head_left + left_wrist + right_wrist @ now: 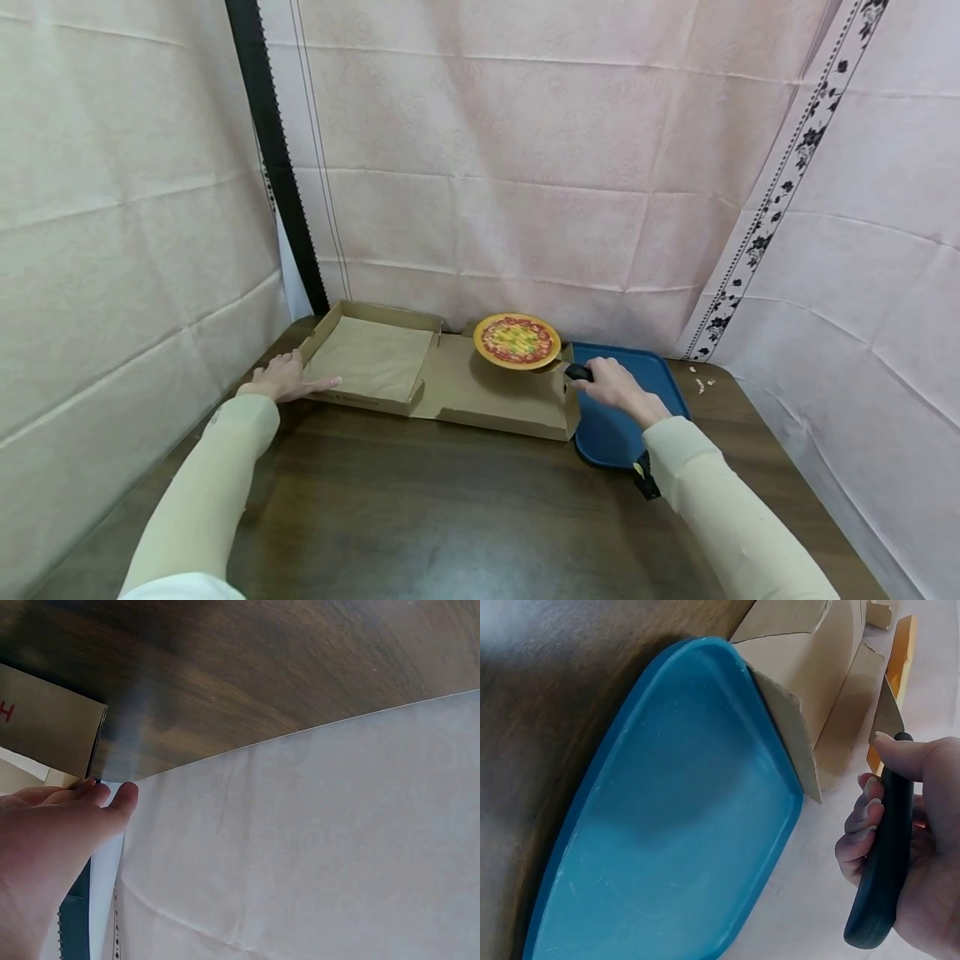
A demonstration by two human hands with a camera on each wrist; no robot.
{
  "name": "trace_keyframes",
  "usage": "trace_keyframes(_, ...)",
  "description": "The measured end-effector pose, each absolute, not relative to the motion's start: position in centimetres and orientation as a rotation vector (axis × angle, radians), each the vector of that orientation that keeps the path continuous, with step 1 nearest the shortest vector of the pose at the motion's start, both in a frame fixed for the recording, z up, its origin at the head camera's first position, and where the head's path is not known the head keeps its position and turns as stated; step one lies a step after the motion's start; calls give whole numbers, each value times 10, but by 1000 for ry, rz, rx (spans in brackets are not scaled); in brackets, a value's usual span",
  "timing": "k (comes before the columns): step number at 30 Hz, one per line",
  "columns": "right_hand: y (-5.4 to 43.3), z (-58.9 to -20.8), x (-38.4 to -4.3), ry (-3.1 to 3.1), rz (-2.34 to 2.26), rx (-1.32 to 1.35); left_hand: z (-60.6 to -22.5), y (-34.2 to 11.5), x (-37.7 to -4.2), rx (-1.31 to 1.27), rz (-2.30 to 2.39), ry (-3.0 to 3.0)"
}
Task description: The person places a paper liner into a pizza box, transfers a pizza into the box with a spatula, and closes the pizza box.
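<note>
Looks like a makeshift booth, closed in at the back and on both sides by pale, creased cloth (510, 150), with a black band (279, 158) down the left corner and a flowered border (783, 179) down the right. Centred on a dark wooden table (420, 500), hemmed in closely by the cloth. Recalls a pizza counter only through the cardboard box (453, 383), the blue tray (611, 429) and the pizza (517, 340). Impossible to tell from this whether inside a home, a lab or an office

I see creased cloth (540, 150) hanging behind the brown counter (435, 508), and white scraps (701, 387) near its far right corner.
</note>
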State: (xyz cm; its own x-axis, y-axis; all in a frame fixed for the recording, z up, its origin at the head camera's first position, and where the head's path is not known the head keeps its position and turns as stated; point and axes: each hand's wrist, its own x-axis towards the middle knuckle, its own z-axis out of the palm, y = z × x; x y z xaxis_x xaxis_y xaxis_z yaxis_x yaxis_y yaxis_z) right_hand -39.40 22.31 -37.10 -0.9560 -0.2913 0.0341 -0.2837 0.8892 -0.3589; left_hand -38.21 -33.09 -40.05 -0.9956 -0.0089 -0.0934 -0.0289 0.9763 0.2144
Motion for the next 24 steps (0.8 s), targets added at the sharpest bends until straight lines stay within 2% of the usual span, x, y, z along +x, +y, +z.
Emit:
trace_keyframes(17,193,-365,-398,3046,-597,-606,-406,-336,-386,-32,334,3031)
trace_keyframes(24,181,-364,-403,3017,-582,-563,-405,-333,-384,-34,361,3028)
